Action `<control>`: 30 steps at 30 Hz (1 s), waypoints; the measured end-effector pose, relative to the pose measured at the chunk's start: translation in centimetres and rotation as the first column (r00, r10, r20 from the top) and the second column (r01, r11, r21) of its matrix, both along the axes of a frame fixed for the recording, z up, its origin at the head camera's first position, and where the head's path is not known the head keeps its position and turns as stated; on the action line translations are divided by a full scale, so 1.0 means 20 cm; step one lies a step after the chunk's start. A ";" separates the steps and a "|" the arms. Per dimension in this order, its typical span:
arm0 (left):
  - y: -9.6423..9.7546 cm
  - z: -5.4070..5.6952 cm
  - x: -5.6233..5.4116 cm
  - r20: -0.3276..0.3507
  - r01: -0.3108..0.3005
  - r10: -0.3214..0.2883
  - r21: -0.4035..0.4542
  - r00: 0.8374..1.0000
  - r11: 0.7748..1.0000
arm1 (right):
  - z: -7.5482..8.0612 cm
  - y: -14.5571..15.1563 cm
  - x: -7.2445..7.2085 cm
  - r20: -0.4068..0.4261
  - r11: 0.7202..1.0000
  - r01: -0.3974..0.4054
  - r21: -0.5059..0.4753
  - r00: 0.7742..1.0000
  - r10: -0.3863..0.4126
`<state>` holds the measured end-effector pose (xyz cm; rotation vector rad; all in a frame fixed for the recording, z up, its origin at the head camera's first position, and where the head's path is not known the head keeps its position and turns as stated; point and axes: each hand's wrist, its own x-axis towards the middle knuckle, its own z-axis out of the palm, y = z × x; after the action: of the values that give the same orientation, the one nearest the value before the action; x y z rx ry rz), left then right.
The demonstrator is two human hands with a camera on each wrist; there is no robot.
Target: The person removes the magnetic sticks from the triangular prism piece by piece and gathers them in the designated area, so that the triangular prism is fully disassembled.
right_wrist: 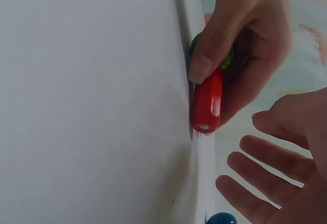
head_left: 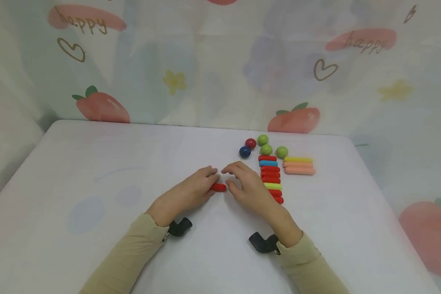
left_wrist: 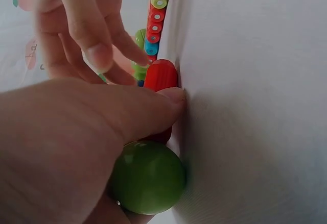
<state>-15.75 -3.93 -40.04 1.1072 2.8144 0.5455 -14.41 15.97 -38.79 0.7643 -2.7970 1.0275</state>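
My left hand (head_left: pixel 191 192) is low over the middle of the table, its thumb and fingers gripping a short red stick (head_left: pixel 218 187) that lies sideways. A small pale disc marks the stick's end in the right wrist view. Under the left palm, close behind the stick, is a shiny green ball (left_wrist: pixel 148 178), hidden in the head view. Just right of the stick hovers my right hand (head_left: pixel 251 192), fingers spread and slightly bent, with nothing in it. Beside that hand runs a column of short sticks (head_left: pixel 270 174), mostly red, with a blue and a yellow-green one; the hand partly covers its lower end.
Behind the column are a dark red ball (head_left: pixel 250 143), a dark blue ball (head_left: pixel 244 152) and three green balls (head_left: pixel 282 152). To its right, a yellow stick (head_left: pixel 297 160) and two peach sticks (head_left: pixel 299 171) lie side by side. A patterned cloth (head_left: pixel 220 61) hangs behind the table.
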 end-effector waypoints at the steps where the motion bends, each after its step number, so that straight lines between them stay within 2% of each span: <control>1: 0.00 0.00 0.00 -0.007 0.001 -0.001 -0.002 1.000 1.000 | -0.01 -0.01 0.01 0.022 1.000 -0.002 0.014 1.000 0.001; 4: -0.02 0.01 0.00 -0.014 -0.007 0.007 -0.012 1.000 1.000 | -0.02 -0.04 0.02 0.072 0.999 -0.008 0.050 0.997 0.004; 9: -0.05 0.05 0.00 -0.004 -0.064 0.064 -0.066 0.998 0.996 | -0.03 -0.05 0.03 0.112 0.995 -0.010 0.099 0.994 -0.001; 14: -0.07 0.08 0.00 0.056 -0.130 0.137 -0.120 0.989 0.984 | -0.03 -0.06 0.03 0.113 0.992 -0.023 0.122 0.994 0.009; 21: -0.08 0.09 -0.01 0.136 -0.202 0.218 -0.124 0.966 0.972 | -0.04 -0.07 0.03 0.129 0.983 -0.043 0.176 0.991 0.020; 24: -0.07 0.09 -0.01 0.164 -0.199 0.217 -0.118 0.962 0.973 | -0.05 -0.07 0.03 0.121 0.982 -0.037 0.186 0.993 0.014; 30: -0.06 0.08 -0.01 0.139 -0.154 0.166 -0.095 0.976 0.983 | -0.05 -0.07 0.04 0.090 0.976 -0.017 0.215 0.996 -0.003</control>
<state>-16.04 -5.03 -38.47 0.7951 2.7844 0.4931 -13.63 14.56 -39.73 0.7666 -3.0215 0.7859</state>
